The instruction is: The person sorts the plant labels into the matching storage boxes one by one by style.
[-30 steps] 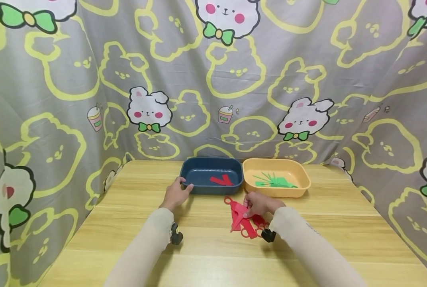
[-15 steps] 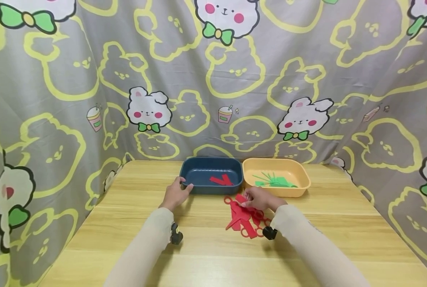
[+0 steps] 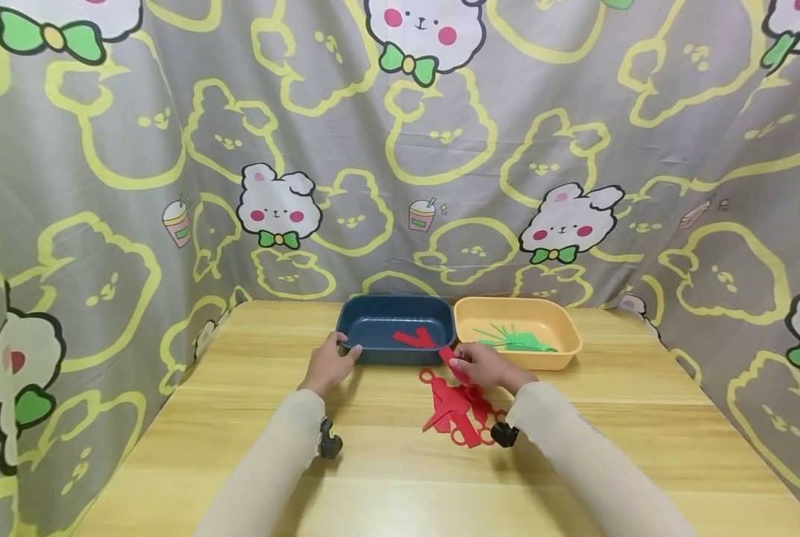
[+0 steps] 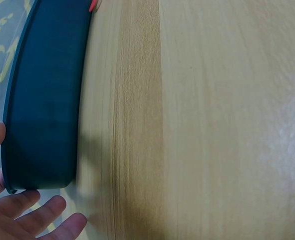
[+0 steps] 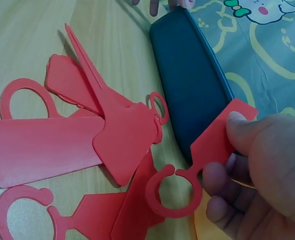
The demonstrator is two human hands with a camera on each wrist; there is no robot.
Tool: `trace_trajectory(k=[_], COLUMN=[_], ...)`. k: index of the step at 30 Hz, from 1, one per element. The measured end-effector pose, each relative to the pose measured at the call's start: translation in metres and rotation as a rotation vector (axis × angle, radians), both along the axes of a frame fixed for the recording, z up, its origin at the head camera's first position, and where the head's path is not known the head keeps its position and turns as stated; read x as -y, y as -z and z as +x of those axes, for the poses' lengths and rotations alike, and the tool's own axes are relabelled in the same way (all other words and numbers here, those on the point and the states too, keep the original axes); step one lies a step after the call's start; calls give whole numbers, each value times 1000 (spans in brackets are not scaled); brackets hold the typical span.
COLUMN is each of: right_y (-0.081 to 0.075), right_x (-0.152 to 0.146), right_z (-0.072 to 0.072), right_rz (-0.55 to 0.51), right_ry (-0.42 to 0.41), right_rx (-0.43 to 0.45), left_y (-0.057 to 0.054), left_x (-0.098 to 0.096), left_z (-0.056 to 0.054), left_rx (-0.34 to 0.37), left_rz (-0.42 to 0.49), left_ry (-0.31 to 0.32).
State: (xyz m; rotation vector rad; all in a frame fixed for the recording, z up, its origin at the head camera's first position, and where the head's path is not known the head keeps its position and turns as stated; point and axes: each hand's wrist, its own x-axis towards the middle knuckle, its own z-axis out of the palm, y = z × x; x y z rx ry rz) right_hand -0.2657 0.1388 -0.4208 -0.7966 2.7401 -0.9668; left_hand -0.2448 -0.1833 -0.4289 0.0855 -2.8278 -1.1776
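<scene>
My right hand [image 3: 486,365] pinches a flat red plastic ring tag [image 5: 217,135] between thumb and fingers. The tag ends in a split ring and overlaps the near right corner of the dark blue bin [image 3: 380,356] in the head view. Below that hand lies a pile of red tags [image 3: 448,406], some with rings, one with a long pointed stake [image 5: 87,65]. My left hand [image 3: 328,365] holds the bin's near left corner, thumb and fingers on either side of it. Inside the bin are red tags [image 3: 410,339].
An orange-yellow bin [image 3: 571,347] stands against the blue one's right side, with green tags [image 3: 527,341] and thin green stakes in it. Both sit near the back edge of the wooden table [image 3: 373,477]. A patterned curtain [image 3: 373,149] hangs behind and at both sides.
My right hand has picked a red ring tag off the pile and lifted it up toward the blue bin's near right corner. A staked tag in the pile shifted. My left hand has stayed put.
</scene>
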Motion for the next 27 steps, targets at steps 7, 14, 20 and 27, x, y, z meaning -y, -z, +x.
trace_trajectory(k=[7, 14, 20, 27], right_y=[-2, -8, -9, -12], right_x=[2, 3, 6, 6], right_z=[-4, -4, -4, -5], right_rz=[-24, -44, -73, -67], right_ry=[50, 42, 69, 69], right_rx=[36, 24, 18, 16], left_y=[-2, 1, 0, 3], left_x=[-1, 1, 2, 1], left_z=[0, -1, 0, -1], left_rx=[-7, -11, -27, -19], left_rz=[11, -9, -8, -13], left_ry=[-1, 6, 5, 1])
